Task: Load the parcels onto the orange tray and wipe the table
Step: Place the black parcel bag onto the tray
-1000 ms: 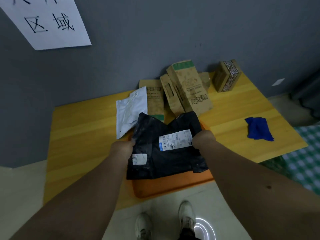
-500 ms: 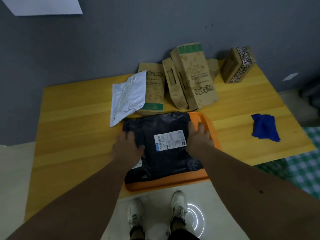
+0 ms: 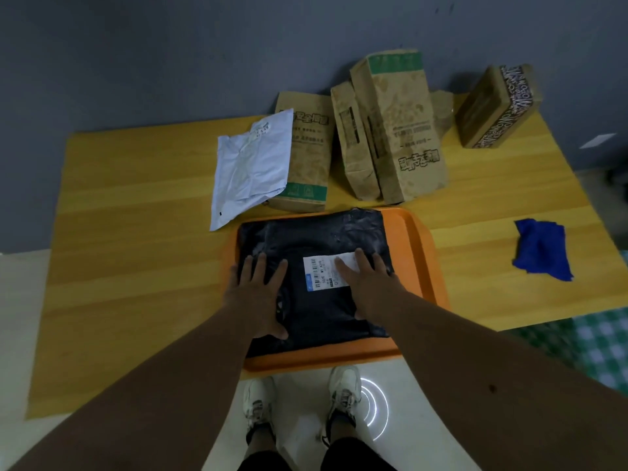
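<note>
The orange tray [image 3: 426, 263] holds one black parcel [image 3: 316, 239], both hands' spread fingers [image 3: 260, 266] pressing it flat.

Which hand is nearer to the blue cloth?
Right. The right hand lies flat on the black parcel, on the side toward the blue cloth; the left hand is farther away.

Parcel-sorting corner: labelled mailers [image 3: 390, 130]

White sneakers [image 3: 343, 392] stand on pale floor [image 3: 20, 351] below grey wall [image 3: 170, 56].
</note>
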